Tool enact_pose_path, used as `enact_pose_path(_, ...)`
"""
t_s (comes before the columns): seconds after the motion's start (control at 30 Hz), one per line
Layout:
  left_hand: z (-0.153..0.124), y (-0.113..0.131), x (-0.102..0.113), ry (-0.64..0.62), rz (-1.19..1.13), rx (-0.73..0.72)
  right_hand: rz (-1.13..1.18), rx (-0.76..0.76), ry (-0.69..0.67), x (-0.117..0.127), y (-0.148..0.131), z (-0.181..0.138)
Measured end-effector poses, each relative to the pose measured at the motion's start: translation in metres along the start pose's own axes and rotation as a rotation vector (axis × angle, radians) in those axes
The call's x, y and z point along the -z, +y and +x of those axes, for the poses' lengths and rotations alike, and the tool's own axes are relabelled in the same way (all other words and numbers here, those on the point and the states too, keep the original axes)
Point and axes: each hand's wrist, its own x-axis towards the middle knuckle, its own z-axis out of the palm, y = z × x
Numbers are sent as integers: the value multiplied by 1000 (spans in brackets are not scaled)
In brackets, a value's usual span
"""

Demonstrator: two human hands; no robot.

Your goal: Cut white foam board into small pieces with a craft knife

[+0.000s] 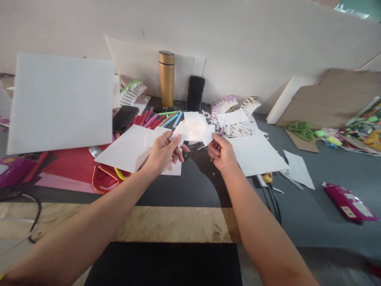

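My left hand (163,153) and my right hand (222,153) are both raised over the dark tabletop, pinching a small stack of white paper pieces (194,128) between them. The left fingers close on the stack's left edge, the right fingers on its right edge. A thin pink pen (220,132) also sticks up from my right fist. Below the hands lie white paper sheets (127,149) on the left and more white sheets (256,153) on the right.
A gold flask (166,78) and a black phone (195,93) stand at the wall. Coloured markers (162,118), another phone (124,118), a large white board (61,102), red paper (71,163), cardboard (333,99) and a pink packet (349,202) lie around.
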Motion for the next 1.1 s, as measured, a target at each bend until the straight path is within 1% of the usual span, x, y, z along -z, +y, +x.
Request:
enact_pose_path(0.07,6,4,11,162,250,-165,22,-21,-6,1,2,1)
enact_pose_path(0.1,10,6,18,221,391,-274,33,-31,-8,1,4,2)
enact_pose_path(0.13,13,7,25,241,510,-334,42,-41,-12,2,5,2)
enact_pose_path(0.17,17,7,31,233,584,-343,46,-50,-17,3,6,3)
enact_pose_path(0.27,23,4,44,210,681,-282,35,-68,-38,4,7,5)
enact_pose_path(0.37,23,-1,47,201,837,-201,22,-72,-50,4,8,5)
enact_pose_path(0.43,22,-4,47,198,930,-186,23,-71,-53,4,8,5)
enact_pose_path(0.5,21,-7,46,187,1009,-254,24,-72,-52,4,7,5)
enact_pose_path(0.6,22,-10,45,217,1074,-425,25,-77,-41,5,7,5)
enact_pose_path(0.67,23,-12,45,275,1060,-486,36,-80,-35,6,7,6)
enact_pose_path(0.73,25,-11,49,355,981,-534,64,-77,-30,7,6,6)
enact_pose_path(0.77,27,-10,51,414,894,-563,84,-74,-26,7,6,6)
enact_pose_path(0.83,31,-8,58,562,615,-619,143,-76,-30,7,4,6)
enact_pose_path(0.9,36,-5,64,687,319,-627,211,-83,-68,9,0,5)
enact_pose_path(0.93,37,-4,65,730,218,-613,240,-86,-99,10,-3,4)
enact_pose_path(0.97,37,-4,65,755,166,-599,262,-86,-135,12,-7,4)
enact_pose_path(1.0,36,-3,61,770,157,-589,278,-81,-172,15,-11,3)
enact_pose_path(1.03,34,-3,56,759,186,-587,288,-77,-207,18,-15,2)
enact_pose_path(1.07,30,-3,49,729,234,-600,296,-77,-241,21,-20,1)
enact_pose_path(1.1,25,-2,41,666,288,-601,302,-84,-275,24,-24,0)
